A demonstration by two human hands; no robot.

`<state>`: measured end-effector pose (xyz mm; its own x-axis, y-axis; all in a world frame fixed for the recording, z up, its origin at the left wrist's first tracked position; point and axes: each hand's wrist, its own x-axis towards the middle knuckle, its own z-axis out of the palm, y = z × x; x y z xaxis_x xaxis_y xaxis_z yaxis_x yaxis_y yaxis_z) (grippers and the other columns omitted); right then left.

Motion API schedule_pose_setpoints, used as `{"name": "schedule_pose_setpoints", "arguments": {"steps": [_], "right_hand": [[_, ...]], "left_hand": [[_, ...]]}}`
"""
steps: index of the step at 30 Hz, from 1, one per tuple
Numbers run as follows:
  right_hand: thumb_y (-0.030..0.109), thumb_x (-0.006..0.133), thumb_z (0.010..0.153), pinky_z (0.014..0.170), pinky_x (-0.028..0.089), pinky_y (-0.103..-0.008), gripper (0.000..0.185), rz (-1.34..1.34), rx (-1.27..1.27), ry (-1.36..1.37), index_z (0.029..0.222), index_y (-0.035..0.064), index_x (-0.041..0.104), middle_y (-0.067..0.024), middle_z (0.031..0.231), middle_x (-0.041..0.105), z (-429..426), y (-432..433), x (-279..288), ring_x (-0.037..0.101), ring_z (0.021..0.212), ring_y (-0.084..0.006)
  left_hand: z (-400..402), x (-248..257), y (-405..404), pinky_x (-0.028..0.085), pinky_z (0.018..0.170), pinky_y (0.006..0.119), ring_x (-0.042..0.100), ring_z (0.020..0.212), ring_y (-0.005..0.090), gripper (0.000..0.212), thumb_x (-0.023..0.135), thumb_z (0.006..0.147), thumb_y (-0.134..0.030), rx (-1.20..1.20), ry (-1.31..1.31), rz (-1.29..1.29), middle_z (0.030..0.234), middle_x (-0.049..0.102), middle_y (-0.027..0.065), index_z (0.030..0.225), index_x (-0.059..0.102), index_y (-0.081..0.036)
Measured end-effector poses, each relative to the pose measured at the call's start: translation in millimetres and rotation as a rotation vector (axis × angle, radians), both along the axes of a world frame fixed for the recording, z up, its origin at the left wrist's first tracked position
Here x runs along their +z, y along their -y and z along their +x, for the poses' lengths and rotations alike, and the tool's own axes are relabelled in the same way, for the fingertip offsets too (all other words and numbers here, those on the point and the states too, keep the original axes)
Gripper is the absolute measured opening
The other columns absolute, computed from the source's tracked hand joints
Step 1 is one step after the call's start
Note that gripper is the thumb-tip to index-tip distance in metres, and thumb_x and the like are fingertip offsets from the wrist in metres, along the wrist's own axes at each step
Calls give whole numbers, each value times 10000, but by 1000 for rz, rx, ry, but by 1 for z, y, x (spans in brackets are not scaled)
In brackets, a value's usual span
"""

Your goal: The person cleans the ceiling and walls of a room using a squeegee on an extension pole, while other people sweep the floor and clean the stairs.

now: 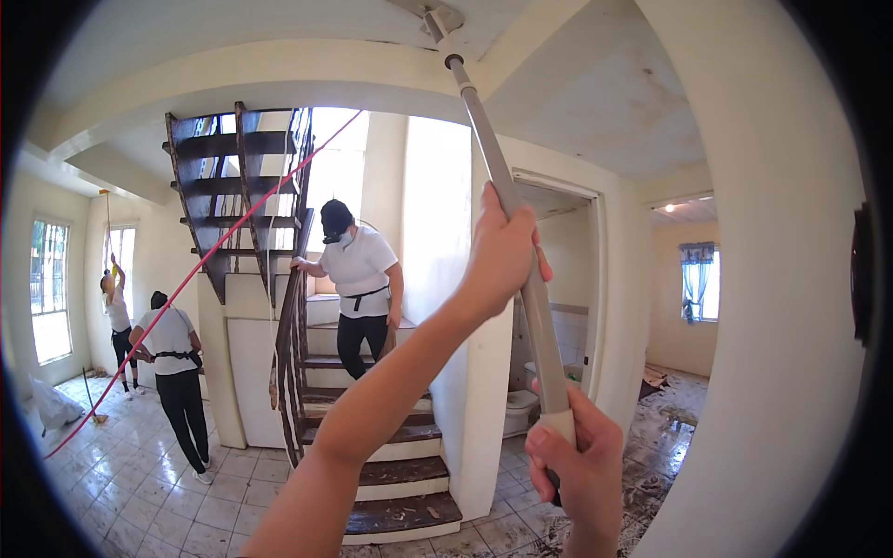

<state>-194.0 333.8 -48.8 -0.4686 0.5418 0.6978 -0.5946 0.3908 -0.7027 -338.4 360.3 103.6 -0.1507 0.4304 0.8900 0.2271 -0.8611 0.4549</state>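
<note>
A long grey telescopic pole (485,139) slants up from the lower right to the ceiling (279,24). My left hand (506,247) grips it about midway, with the forearm stretched across the view. Lower down, my right hand (582,446) is closed round the pole near its bottom end, beside a pale collar. At the top, a flat head (446,15) is against or very near the ceiling; its exact kind is unclear. Dark cracks or marks show on the ceiling around it.
A person (359,268) stands on the staircase (401,471), one hand on the railing. Two more people (178,349) (117,307) are at the left, one raising a long tool. A pink line (230,240) crosses diagonally. A wall (774,279) stands close at right. Debris marks the tiled floor (153,481).
</note>
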Motion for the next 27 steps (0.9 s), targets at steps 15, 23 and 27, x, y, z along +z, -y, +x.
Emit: {"name": "schedule_pose_setpoints", "arguments": {"steps": [15, 23, 27], "right_hand": [[48, 545, 829, 340, 327, -209, 368, 22, -271, 8, 1180, -32, 469, 8, 581, 493, 28, -76, -30, 410, 390, -44], [57, 554, 823, 348, 334, -209, 354, 81, -354, 33, 1165, -9, 491, 7, 588, 498, 4, -119, -34, 420, 397, -48], [67, 551, 817, 342, 330, -218, 354, 89, -335, 45, 1157, -11, 497, 1, 573, 492, -35, -167, -5, 416, 389, -55]], "left_hand": [[46, -24, -81, 394, 318, 315, 436, 360, 165, 272, 375, 849, -109, -71, -7, -21, 680, 421, 60, 1108, 296, -79], [22, -30, -133, 379, 291, 320, 421, 359, 152, 432, 370, 848, -107, -124, 78, -41, 652, 414, 53, 1257, 229, -104], [-22, -3, -184, 392, 292, 330, 420, 359, 151, 453, 374, 853, -114, -9, 121, -84, 641, 411, 51, 1271, 200, -120]]}}
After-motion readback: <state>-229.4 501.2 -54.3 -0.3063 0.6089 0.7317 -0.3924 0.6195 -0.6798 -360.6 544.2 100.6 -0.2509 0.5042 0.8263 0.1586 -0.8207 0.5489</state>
